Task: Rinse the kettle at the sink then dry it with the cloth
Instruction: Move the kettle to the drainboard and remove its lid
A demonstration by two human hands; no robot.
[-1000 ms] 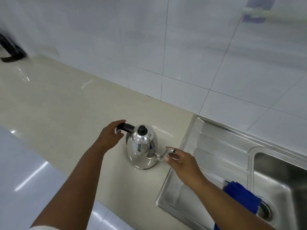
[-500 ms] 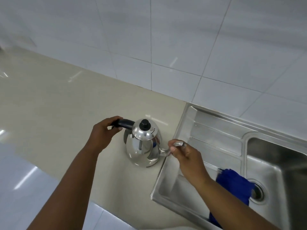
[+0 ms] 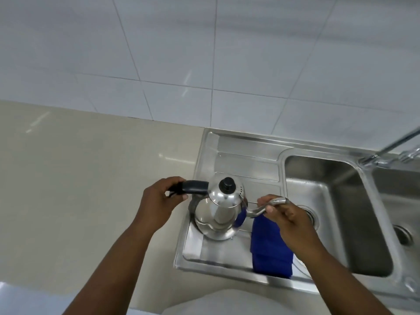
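Fingers (image 3: 179, 196) grip kettle (image 3: 219, 214) handle | cloth (image 3: 270, 248) on drainboard (image 3: 227, 253)

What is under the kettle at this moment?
The kettle is over the sink's ribbed drainboard, beside the blue cloth. Its body covers the spot beneath, so contact cannot be confirmed.

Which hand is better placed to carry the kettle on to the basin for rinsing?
Left. The left hand grips the black handle, likely bearing the kettle; the right hand only pinches the thin spout.
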